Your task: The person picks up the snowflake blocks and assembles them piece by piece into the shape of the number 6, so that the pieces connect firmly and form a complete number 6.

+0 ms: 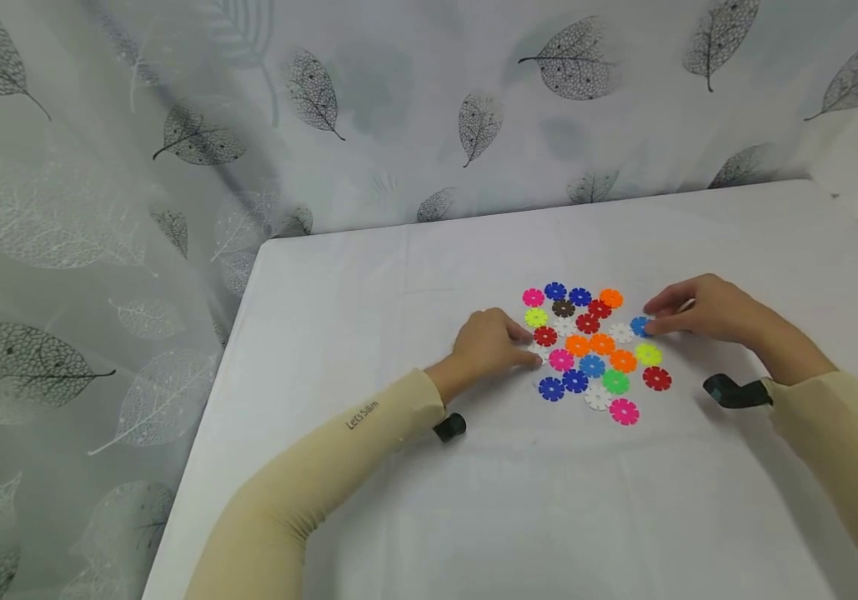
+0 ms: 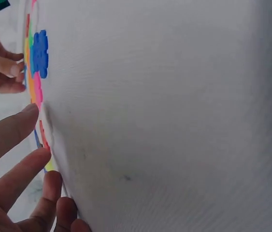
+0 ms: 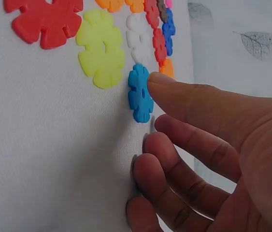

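Several flat, notched plastic discs in many colours lie in a cluster on a white-covered table. My left hand (image 1: 490, 343) is at the cluster's left edge, its thumb and fingers spread around a white disc (image 1: 539, 353). In the left wrist view those fingertips come close to the white disc; contact is hard to tell. My right hand (image 1: 709, 310) is at the right edge, with the thumb touching a light blue disc (image 3: 140, 94). Its other fingers bend loosely beside that disc, their tips near the cloth. A yellow disc (image 3: 101, 50) and a white disc (image 3: 138, 37) lie beside the blue one.
The white table (image 1: 338, 333) extends around the cluster, its far edge meeting a leaf-patterned curtain (image 1: 398, 108). A pink disc (image 1: 624, 412) lies at the near side and a red disc (image 1: 657, 378) at the right. Black wrist devices (image 1: 735, 391) sit by both sleeves.
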